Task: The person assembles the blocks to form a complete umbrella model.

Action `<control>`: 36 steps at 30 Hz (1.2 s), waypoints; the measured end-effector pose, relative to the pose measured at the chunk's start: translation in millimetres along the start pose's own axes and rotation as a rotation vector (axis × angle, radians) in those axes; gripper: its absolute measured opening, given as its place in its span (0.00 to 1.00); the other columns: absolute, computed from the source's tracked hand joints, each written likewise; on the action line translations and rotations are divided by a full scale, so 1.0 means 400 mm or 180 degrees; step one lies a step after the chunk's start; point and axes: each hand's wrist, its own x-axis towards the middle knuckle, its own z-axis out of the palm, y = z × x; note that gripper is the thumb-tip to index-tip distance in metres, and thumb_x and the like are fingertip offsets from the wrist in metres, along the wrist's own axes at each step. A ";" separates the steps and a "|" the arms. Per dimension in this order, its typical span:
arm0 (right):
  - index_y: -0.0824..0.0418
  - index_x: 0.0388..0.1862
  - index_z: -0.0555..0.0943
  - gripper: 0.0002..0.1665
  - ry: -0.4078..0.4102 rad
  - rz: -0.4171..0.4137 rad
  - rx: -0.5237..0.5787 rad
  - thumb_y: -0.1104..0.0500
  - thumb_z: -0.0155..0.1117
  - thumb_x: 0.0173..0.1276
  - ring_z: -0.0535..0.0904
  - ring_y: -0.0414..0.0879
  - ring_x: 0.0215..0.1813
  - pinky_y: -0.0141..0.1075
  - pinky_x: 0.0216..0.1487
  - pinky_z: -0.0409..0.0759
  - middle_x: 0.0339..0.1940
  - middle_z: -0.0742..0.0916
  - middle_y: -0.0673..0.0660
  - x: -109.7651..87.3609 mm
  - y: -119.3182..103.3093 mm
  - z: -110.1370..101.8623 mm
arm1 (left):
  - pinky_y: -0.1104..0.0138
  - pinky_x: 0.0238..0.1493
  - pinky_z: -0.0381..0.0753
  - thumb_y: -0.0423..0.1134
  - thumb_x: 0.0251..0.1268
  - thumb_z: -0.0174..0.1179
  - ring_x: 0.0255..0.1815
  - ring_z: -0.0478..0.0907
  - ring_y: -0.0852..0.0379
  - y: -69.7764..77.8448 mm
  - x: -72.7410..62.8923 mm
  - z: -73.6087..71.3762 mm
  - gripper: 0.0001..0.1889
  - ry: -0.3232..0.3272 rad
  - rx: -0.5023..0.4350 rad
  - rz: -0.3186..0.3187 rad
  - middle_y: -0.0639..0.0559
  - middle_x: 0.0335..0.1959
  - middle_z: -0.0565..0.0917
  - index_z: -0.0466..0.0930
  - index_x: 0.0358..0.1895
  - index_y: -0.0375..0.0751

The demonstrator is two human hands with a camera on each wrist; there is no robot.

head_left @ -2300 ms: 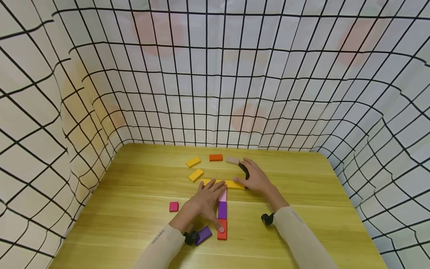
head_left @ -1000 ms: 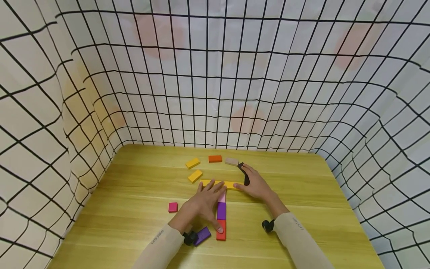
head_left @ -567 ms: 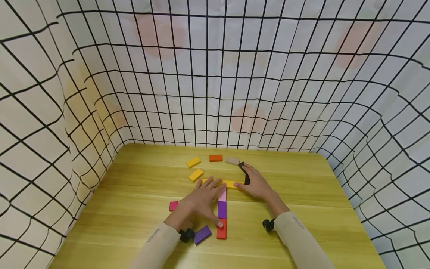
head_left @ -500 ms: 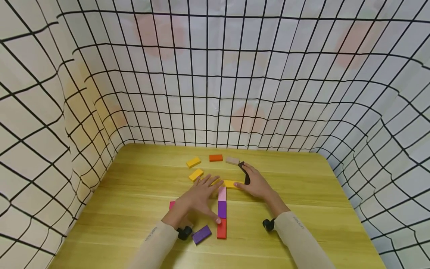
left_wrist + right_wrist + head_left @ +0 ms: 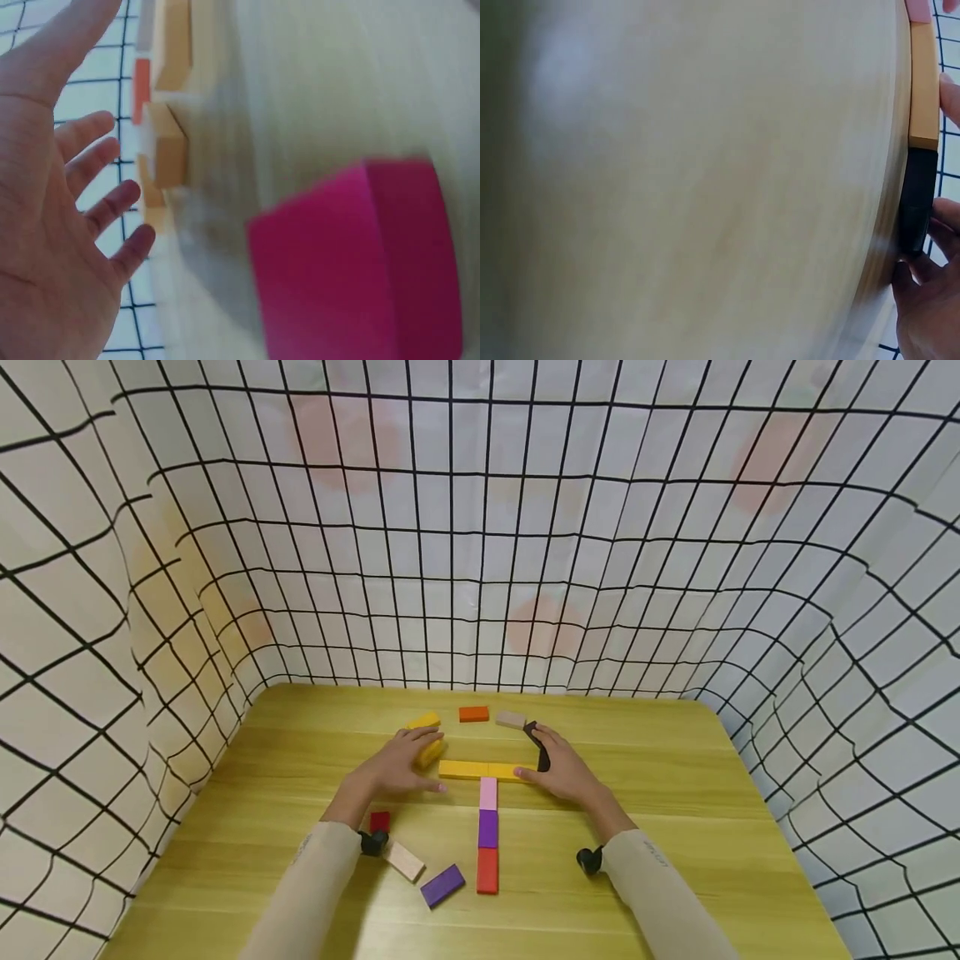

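Observation:
My left hand (image 5: 396,764) hovers with spread fingers at two loose yellow blocks (image 5: 431,752), its fingers covering part of them in the head view. In the left wrist view its palm shows nothing in it. My right hand (image 5: 564,768) holds a black block (image 5: 543,758), fingers curled along its far side and thumb at the right end of a yellow row (image 5: 462,769). Two yellow blocks make up that row. Below it, a pink block (image 5: 488,793), a purple block (image 5: 488,828) and a red block (image 5: 487,870) form a straight column.
An orange block (image 5: 473,714) and a pale grey-pink block (image 5: 511,719) lie at the back. A magenta-red block (image 5: 380,821), a beige block (image 5: 405,861) and a loose purple block (image 5: 442,886) lie at the front left. A black-gridded white cloth (image 5: 480,568) encloses the table.
My left hand has lifted off the yellow row and the column and moved left to the loose yellow blocks, uncovering the row and the beige block. My right hand stays at the black block.

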 end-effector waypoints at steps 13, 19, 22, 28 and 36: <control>0.57 0.84 0.57 0.61 0.0035 0.0011 0.0077 0.27 0.67 0.64 0.57 0.63 0.83 0.61 0.79 0.63 0.86 0.59 0.57 0.002 0.006 0.006 | 0.41 0.80 0.58 0.38 0.74 0.60 0.83 0.55 0.38 -0.051 0.019 0.010 0.34 -0.0125 -0.0221 0.0186 0.49 0.83 0.60 0.62 0.80 0.45; 0.57 0.84 0.57 0.60 0.0029 -0.0004 0.0081 0.28 0.67 0.64 0.57 0.63 0.83 0.62 0.79 0.63 0.86 0.59 0.57 0.004 0.006 0.006 | 0.45 0.76 0.69 0.37 0.75 0.61 0.75 0.69 0.40 -0.063 0.020 0.009 0.32 -0.0093 -0.0291 0.0167 0.44 0.80 0.65 0.65 0.79 0.43; 0.57 0.84 0.57 0.60 0.0019 -0.0004 0.0077 0.29 0.67 0.64 0.57 0.63 0.83 0.62 0.79 0.63 0.86 0.59 0.57 0.002 0.006 0.006 | 0.49 0.69 0.75 0.39 0.74 0.64 0.62 0.75 0.45 -0.071 0.018 0.010 0.32 -0.0050 -0.0319 0.0155 0.43 0.74 0.71 0.66 0.78 0.43; 0.56 0.85 0.56 0.61 0.0002 0.0030 0.0101 0.27 0.67 0.64 0.56 0.63 0.84 0.62 0.79 0.62 0.86 0.58 0.56 -0.001 0.003 0.006 | 0.57 0.56 0.79 0.42 0.69 0.69 0.48 0.74 0.53 -0.083 0.018 0.012 0.35 0.0065 -0.0406 0.0169 0.46 0.55 0.77 0.67 0.77 0.41; 0.56 0.85 0.55 0.61 0.0001 0.0044 0.0120 0.27 0.67 0.64 0.55 0.62 0.84 0.61 0.79 0.61 0.87 0.57 0.55 0.000 0.003 0.007 | 0.58 0.56 0.81 0.46 0.67 0.71 0.48 0.76 0.55 -0.086 0.022 0.018 0.37 0.0240 -0.0550 0.0044 0.48 0.58 0.76 0.69 0.75 0.38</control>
